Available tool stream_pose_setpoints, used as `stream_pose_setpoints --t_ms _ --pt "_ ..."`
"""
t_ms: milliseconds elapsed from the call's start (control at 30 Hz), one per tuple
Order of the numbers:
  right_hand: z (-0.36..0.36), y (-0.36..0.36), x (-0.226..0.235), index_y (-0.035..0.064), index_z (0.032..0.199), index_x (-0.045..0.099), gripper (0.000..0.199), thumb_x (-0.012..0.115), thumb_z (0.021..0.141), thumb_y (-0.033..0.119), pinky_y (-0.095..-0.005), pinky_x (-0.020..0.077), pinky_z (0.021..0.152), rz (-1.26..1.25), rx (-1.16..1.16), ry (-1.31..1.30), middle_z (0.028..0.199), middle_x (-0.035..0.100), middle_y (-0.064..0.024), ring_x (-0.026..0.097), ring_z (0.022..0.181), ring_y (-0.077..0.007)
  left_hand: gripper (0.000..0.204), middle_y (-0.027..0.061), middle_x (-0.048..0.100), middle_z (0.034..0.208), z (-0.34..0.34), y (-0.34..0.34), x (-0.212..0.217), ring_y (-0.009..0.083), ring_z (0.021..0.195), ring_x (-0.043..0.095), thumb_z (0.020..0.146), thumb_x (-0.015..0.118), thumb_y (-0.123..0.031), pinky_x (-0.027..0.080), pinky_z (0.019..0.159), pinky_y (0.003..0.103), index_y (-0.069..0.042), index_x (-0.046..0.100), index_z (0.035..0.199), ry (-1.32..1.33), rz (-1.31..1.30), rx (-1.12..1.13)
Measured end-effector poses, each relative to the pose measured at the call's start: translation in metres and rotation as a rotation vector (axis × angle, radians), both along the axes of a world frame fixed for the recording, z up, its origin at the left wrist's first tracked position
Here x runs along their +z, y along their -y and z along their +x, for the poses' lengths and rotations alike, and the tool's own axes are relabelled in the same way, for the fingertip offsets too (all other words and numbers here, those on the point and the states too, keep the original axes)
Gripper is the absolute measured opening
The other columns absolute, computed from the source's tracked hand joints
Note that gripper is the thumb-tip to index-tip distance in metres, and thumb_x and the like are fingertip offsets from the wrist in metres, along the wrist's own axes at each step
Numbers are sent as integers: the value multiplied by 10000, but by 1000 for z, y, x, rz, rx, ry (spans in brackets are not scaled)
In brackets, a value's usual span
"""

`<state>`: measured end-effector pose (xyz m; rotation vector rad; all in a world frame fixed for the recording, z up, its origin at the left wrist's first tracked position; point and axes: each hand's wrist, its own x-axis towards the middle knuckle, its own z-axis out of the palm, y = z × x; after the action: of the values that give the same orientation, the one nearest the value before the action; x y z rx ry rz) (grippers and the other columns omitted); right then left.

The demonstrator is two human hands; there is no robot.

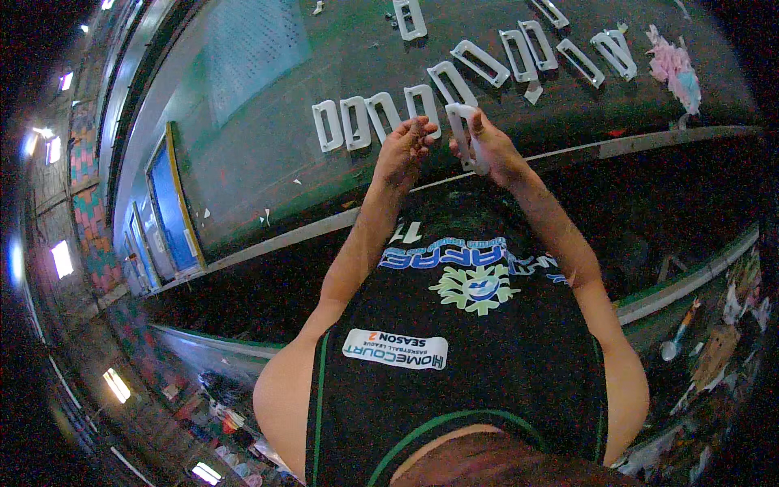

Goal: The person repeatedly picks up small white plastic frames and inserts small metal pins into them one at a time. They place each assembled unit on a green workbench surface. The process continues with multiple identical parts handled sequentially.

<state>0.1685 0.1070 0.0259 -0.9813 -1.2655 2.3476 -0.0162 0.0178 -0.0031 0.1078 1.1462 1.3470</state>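
Note:
My right hand (497,154) grips a white rectangular frame-shaped piece (461,134) with a long slot, tilted upright just above the table's near edge. To its left, my left hand (403,152) is raised with its fingers bent and pressed together. Whatever may be between those fingertips is too small to make out. Just beyond both hands, several similar white slotted pieces lie in a slanting row on the dark green table (268,162). One of these white pieces (420,104) lies right behind my left fingertips, partly hidden by them.
More white slotted pieces (410,19) lie farther back. A crumpled pink and light-blue scrap (675,69) rests at the right. Small white bits (264,217) are scattered at the left, near a blue panel with a yellowish edge (169,203). A pale rail (649,140) runs along the table's near edge.

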Motion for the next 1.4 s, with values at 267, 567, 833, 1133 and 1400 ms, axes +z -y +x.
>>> stream_pose_setpoints --t_ms 267,567,833,1133,1400 --pt "-5 2 -8 101 1356 386 736 374 917 692 -288 470 727 11 -35 52 935 576 -47 550 811 -130 386 50 666 1016 -2 -3 7 81 768 610 977 589 -318 492 645 204 -3 576 1199 15 -7 58" --pt "-11 10 -7 99 1326 458 667 416 948 648 -286 497 665 -190 -52 76 939 594 -58 596 789 -148 317 83 665 1073 -5 5 -2 127 863 648 982 586 -176 525 758 220 5 563 1242 -26 2 13" --pt "-8 10 -14 44 1262 529 568 461 976 531 -297 524 651 -474 -47 -83 961 628 -66 625 773 -165 323 117 663 1144 2 15 -11 155 964 668 963 616 -157 528 776 228 7 560 1236 132 97 11" --pt "-2 4 -4 73 1213 559 532 440 986 539 -296 526 639 -479 -29 28 889 649 -64 634 739 -161 283 -14 602 785 5 -5 9 51 666 534 882 730 -173 410 590 196 -12 642 1098 -106 36 22" --pt "-10 5 4 78 1201 569 511 450 986 526 -295 539 625 -456 -56 -56 929 652 -60 654 763 -172 184 -1 631 720 22 -4 20 45 593 487 807 773 -69 386 494 215 -32 694 969 -1184 284 -86"
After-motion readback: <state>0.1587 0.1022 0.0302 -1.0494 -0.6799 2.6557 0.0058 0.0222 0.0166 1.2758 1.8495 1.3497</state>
